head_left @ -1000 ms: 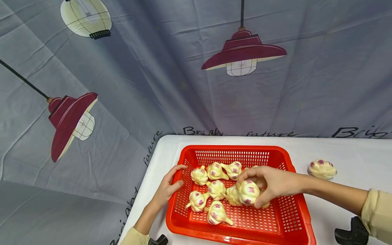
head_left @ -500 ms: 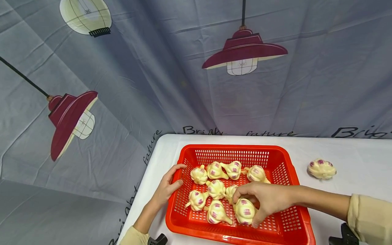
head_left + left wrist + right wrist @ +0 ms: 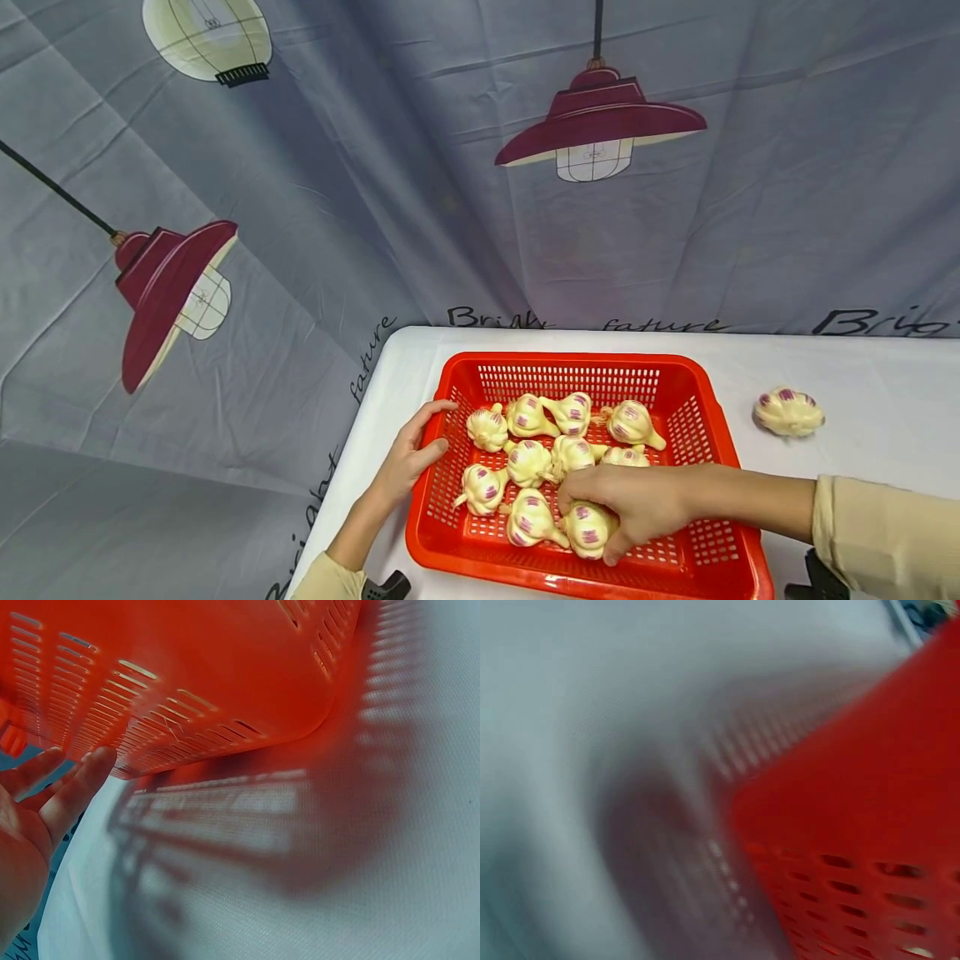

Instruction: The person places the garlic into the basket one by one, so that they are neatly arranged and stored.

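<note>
In the head view my right hand [image 3: 633, 500] grips a garlic bulb [image 3: 588, 528] low inside the red basket [image 3: 570, 575], near its front wall. Thumb and fingers lie on either side of the bulb, which sits right beside another garlic bulb [image 3: 531, 518]. On the basket's left side rests my left hand [image 3: 408, 454], with thumb and forefinger reaching over the rim. The left wrist view shows the fingers of this hand [image 3: 52, 787] extended against the outer wall. The right wrist view is blurred and shows the basket wall [image 3: 870, 795], not the hand.
Several more garlic bulbs [image 3: 528, 463] lie loosely in rows inside the basket. Outside it, to the right, a single garlic bulb [image 3: 789, 412] sits on the white table [image 3: 862, 375]. A grey curtain [image 3: 420, 208] printed with lamps hangs behind the table.
My right hand has carried the garlic bulb forward and left, down towards the front of the basket, uncovering bulbs behind it. The left hand has stayed on the basket's side.
</note>
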A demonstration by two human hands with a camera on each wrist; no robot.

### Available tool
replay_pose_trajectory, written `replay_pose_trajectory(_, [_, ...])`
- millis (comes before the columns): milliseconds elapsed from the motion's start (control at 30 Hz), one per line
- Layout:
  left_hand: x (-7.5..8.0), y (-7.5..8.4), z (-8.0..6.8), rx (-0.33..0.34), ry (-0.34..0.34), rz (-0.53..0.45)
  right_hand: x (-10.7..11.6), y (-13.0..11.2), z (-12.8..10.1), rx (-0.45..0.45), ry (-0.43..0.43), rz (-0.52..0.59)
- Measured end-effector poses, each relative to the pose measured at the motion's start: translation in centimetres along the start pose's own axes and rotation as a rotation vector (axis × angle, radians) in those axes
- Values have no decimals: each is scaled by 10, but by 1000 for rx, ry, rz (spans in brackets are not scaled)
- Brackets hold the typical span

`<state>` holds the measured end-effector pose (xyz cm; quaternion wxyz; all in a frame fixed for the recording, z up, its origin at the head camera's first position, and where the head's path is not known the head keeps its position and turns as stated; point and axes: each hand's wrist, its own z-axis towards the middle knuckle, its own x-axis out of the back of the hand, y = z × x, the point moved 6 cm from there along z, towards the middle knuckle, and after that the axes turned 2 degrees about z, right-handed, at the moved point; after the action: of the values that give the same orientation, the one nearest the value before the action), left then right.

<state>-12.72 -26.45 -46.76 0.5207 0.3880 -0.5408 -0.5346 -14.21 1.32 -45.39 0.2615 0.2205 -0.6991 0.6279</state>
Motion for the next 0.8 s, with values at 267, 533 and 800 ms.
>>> replay_pose_trajectory(267, [0, 2, 0, -12, 5, 16, -9, 1, 5, 29, -9, -113])
replay_pose_trajectory(533, [0, 1, 1, -5, -5, 17, -9, 2, 3, -3, -52, -89])
replay_pose_trajectory(800, [2, 0, 0, 2, 0, 40, -6, -7, -1, -41, -72, -119])
